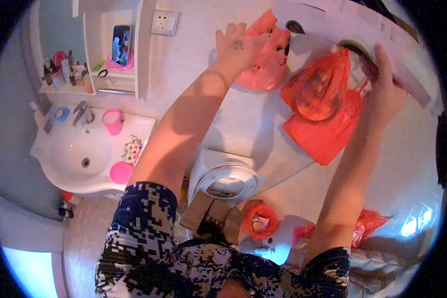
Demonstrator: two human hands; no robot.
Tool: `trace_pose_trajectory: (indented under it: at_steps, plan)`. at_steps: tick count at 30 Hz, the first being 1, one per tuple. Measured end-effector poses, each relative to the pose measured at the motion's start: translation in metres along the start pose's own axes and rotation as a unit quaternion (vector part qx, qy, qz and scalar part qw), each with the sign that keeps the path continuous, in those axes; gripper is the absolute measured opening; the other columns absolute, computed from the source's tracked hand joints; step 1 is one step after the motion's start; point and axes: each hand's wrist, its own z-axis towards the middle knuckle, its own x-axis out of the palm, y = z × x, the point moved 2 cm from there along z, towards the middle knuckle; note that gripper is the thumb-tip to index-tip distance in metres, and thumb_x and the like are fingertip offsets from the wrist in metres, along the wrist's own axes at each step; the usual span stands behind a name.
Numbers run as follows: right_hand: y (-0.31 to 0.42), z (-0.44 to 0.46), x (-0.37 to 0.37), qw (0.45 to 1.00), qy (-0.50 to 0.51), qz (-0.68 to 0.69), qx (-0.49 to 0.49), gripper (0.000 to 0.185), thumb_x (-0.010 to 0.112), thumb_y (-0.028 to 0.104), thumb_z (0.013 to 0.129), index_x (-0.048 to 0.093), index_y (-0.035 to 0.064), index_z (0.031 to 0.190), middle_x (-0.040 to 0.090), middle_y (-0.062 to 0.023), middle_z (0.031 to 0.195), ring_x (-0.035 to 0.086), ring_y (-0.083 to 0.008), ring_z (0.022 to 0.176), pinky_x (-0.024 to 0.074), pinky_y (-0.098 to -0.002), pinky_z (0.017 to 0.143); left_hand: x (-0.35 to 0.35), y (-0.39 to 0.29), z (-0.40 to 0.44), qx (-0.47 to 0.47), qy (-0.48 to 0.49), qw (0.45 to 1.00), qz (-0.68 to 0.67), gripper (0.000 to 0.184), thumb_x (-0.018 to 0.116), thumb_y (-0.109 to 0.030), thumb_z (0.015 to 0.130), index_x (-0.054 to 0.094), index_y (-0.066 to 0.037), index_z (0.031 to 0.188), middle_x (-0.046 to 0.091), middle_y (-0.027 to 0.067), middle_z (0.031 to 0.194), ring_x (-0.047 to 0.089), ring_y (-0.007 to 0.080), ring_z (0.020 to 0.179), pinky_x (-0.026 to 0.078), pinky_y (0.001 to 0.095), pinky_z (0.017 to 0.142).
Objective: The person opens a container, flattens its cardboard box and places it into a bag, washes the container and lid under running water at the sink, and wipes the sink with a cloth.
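Note:
My left hand (pixel 237 48) is raised against the tiled wall, fingers pointing up and a little apart, its back to me. Beside it, close to the thumb side, hangs a pinkish-red plastic bag (pixel 265 67) with dark print. Up at the right, my right hand (pixel 388 97) is at the lower edge of a white panel (pixel 402 64), one digit lying over its face; the other fingers are partly hidden. Left of that hand hangs a tied red plastic bag (pixel 318 92) with something round inside, overlapping a flatter red bag (pixel 325 131).
A washbasin (pixel 59 159) stands at the left with a tap (pixel 83 113), a pink cup (pixel 112 121) and a pink lid-like disc (pixel 121 172). Above it a phone (pixel 121 42) leans in a shelf. Below are a toilet (pixel 227 174), a cardboard box (pixel 197 211) and a red-lined bin (pixel 261 221).

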Motion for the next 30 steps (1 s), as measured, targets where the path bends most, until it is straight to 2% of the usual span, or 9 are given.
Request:
trace_pose_trajectory:
  at_steps: [3,6,9,12,16,22,23,27,30]
  plan:
    - [-0.001,0.014,0.028,0.999,0.035,0.011,0.034,0.033,0.074,0.011,0.073,0.059,-0.0095,0.094,0.062,-0.0136,0.092,0.064,-0.0186,0.068,0.0552,-0.0259,0.058,0.008,0.011,0.023,-0.138,0.188,0.971,-0.057,0.037,0.054,-0.026,0.083,0.057,-0.009,0.116,0.050,0.0175,0.112,0.052,0.0357,0.101,0.046,0.0438,0.082]
    - [-0.013,0.010,0.053,0.998,0.024,0.021,0.060,0.040,0.078,0.028,0.066,0.065,-0.0081,0.075,0.065,-0.0123,0.069,0.063,-0.0197,0.062,0.0494,-0.0273,0.060,0.037,0.020,0.010,-0.085,0.030,0.992,-0.087,0.044,0.055,-0.027,0.083,0.049,0.001,0.116,0.050,0.0184,0.105,0.055,0.0368,0.097,0.048,0.0450,0.076]
    - [-0.037,0.012,0.061,0.994,0.021,-0.050,0.097,0.044,0.077,0.036,0.065,0.066,-0.0061,0.074,0.065,-0.0110,0.067,0.063,-0.0189,0.062,0.0496,-0.0298,0.063,0.038,0.001,0.011,-0.096,-0.110,0.973,-0.181,0.047,0.061,-0.023,0.079,0.042,0.003,0.112,0.049,0.0185,0.105,0.056,0.0373,0.095,0.049,0.0439,0.075]
    - [-0.049,0.018,0.058,0.988,0.036,-0.134,0.067,0.048,0.076,0.041,0.063,0.066,-0.0054,0.074,0.066,-0.0126,0.070,0.065,-0.0219,0.067,0.0500,-0.0330,0.066,-0.010,-0.020,0.011,-0.223,-0.017,0.944,-0.242,0.050,0.068,-0.018,0.073,0.041,0.002,0.109,0.047,0.0199,0.108,0.055,0.0373,0.096,0.049,0.0430,0.077]
    - [-0.059,0.018,0.061,0.915,0.164,-0.367,0.037,0.054,0.073,0.045,0.063,0.065,-0.0046,0.082,0.068,-0.0158,0.080,0.066,-0.0291,0.079,0.0501,-0.0355,0.073,-0.014,-0.025,0.010,-0.137,-0.008,0.962,-0.236,0.062,0.071,-0.014,0.068,0.036,0.002,0.116,0.046,0.0203,0.110,0.054,0.0374,0.098,0.048,0.0437,0.079]
    - [-0.070,0.000,0.107,0.905,0.223,-0.358,0.051,0.065,0.070,0.048,0.065,0.058,-0.0007,0.106,0.065,-0.0164,0.099,0.062,-0.0325,0.092,0.0474,-0.0381,0.082,0.012,-0.036,-0.010,-0.088,-0.063,0.953,-0.283,0.054,0.068,-0.013,0.068,0.042,0.002,0.113,0.049,0.0210,0.109,0.054,0.0376,0.097,0.046,0.0436,0.082]
    - [-0.080,0.002,0.112,0.905,0.105,-0.402,-0.086,0.055,0.072,0.045,0.066,0.063,-0.0029,0.090,0.067,-0.0125,0.077,0.065,-0.0207,0.064,0.0505,-0.0318,0.063,0.015,-0.032,-0.010,-0.084,-0.073,0.951,-0.288,0.052,0.067,-0.012,0.069,0.044,0.001,0.112,0.050,0.0212,0.107,0.054,0.0376,0.098,0.045,0.0435,0.082]
    - [-0.069,0.036,0.109,0.965,-0.011,-0.256,-0.048,0.044,0.075,0.034,0.067,0.063,-0.0026,0.088,0.066,-0.0117,0.075,0.064,-0.0186,0.055,0.0501,-0.0292,0.052,0.005,-0.004,-0.010,-0.157,-0.074,0.926,-0.335,0.045,0.065,-0.011,0.070,0.051,-0.001,0.111,0.055,0.0199,0.099,0.054,0.0383,0.096,0.045,0.0433,0.080]
    - [-0.085,0.029,0.125,0.955,0.083,-0.277,0.062,0.053,0.073,0.040,0.067,0.061,-0.0025,0.095,0.067,-0.0129,0.081,0.066,-0.0243,0.066,0.0519,-0.0336,0.063,0.009,0.003,-0.015,-0.195,-0.053,0.889,-0.410,0.035,0.057,-0.011,0.076,0.054,-0.004,0.111,0.059,0.0196,0.095,0.056,0.0378,0.094,0.045,0.0424,0.078]
